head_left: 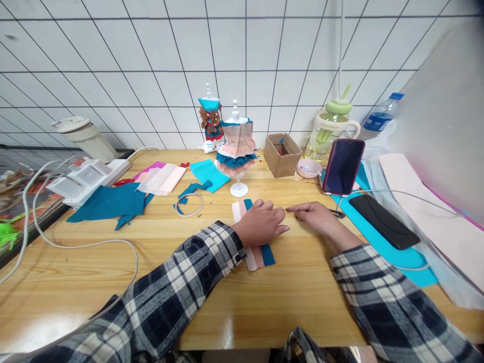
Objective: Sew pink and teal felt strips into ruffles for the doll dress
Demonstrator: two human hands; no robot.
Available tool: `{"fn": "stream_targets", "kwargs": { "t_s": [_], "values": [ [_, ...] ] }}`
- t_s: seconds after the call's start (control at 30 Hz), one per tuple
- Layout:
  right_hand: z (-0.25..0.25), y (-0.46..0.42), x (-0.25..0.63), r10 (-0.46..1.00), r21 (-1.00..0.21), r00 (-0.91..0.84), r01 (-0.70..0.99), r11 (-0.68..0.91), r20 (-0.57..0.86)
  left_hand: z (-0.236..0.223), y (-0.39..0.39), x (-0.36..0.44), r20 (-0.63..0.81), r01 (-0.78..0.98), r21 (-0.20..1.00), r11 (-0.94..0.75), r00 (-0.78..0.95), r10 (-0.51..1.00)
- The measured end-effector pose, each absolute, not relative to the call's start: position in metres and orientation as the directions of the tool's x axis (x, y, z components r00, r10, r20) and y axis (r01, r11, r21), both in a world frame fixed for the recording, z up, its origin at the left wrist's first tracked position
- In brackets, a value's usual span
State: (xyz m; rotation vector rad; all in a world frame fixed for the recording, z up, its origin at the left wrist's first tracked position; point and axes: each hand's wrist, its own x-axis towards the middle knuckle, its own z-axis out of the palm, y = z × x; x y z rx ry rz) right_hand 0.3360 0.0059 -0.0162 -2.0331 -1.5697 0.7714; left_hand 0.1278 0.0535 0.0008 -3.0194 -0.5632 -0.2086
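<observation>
My left hand (pixel 262 222) lies palm down across a stack of crepe paper strips (pixel 269 255) in pale pink, peach and teal. Its fingers are curled and cover the middle of the strips; anything inside them is hidden. Just to its right is my right hand (pixel 312 217), with the index finger reaching toward the left hand and the fingertips close together. Whatever they pinch, if anything, is too small to make out. Black handles, apparently of scissors (pixel 338 213), show beside my right wrist. Behind the hands stands a small dress form (pixel 237 141) in a peach and teal paper dress.
A second dressed form (pixel 210 123), a small cardboard box (pixel 283 155) and a pink dish (pixel 309 168) stand at the back. Leftward lie teal paper (pixel 108 202), a metal ring (pixel 189 205) and a power strip (pixel 88 180). Rightward are a propped phone (pixel 343 166) and a flat phone (pixel 383 221).
</observation>
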Motion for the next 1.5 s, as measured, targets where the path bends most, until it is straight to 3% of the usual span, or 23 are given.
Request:
{"fn": "stream_targets", "kwargs": {
  "t_s": [0.2, 0.4, 0.53, 0.67, 0.83, 1.0, 1.17, 1.3, 1.5],
  "values": [
    [-0.013, 0.005, 0.349, 0.95, -0.473, 0.302, 0.827, -0.304, -0.082, -0.001, 0.056, 0.122, 0.146, 0.38, 0.029, -0.924, 0.913, 0.38],
    [-0.01, 0.003, 0.338, 0.978, -0.445, 0.183, 0.887, -0.12, 0.1, 0.004, 0.061, 0.109, 0.169, 0.386, 0.098, -0.917, 0.902, 0.397],
    [-0.005, -0.001, 0.327, 0.978, -0.428, 0.061, 0.903, 0.032, 0.201, 0.004, 0.062, 0.107, 0.162, 0.381, 0.069, -0.922, 0.907, 0.387],
    [-0.003, -0.003, 0.318, 0.984, -0.378, -0.08, 0.916, 0.136, 0.161, 0.001, 0.061, 0.109, 0.171, 0.384, 0.043, -0.922, 0.907, 0.386],
    [-0.002, -0.004, 0.311, 0.992, -0.247, -0.074, 0.964, 0.097, 0.104, 0.001, 0.061, 0.109, 0.189, 0.381, 0.033, -0.924, 0.905, 0.38],
    [0.004, -0.005, 0.308, 0.986, -0.19, -0.036, 0.979, 0.068, 0.164, 0.0, 0.061, 0.11, 0.197, 0.374, 0.036, -0.927, 0.906, 0.374],
    [0.006, -0.006, 0.304, 0.994, -0.13, -0.073, 0.988, 0.083, 0.08, -0.001, 0.062, 0.112, 0.207, 0.363, 0.02, -0.932, 0.91, 0.359],
    [0.004, -0.003, 0.305, 0.998, -0.153, -0.035, 0.987, 0.042, 0.049, -0.001, 0.063, 0.112, 0.217, 0.361, 0.031, -0.932, 0.908, 0.359],
    [0.0, 0.0, 0.315, 0.998, -0.308, 0.051, 0.951, -0.042, 0.023, 0.0, 0.062, 0.112, 0.194, 0.383, 0.059, -0.922, 0.901, 0.387]
  ]
}}
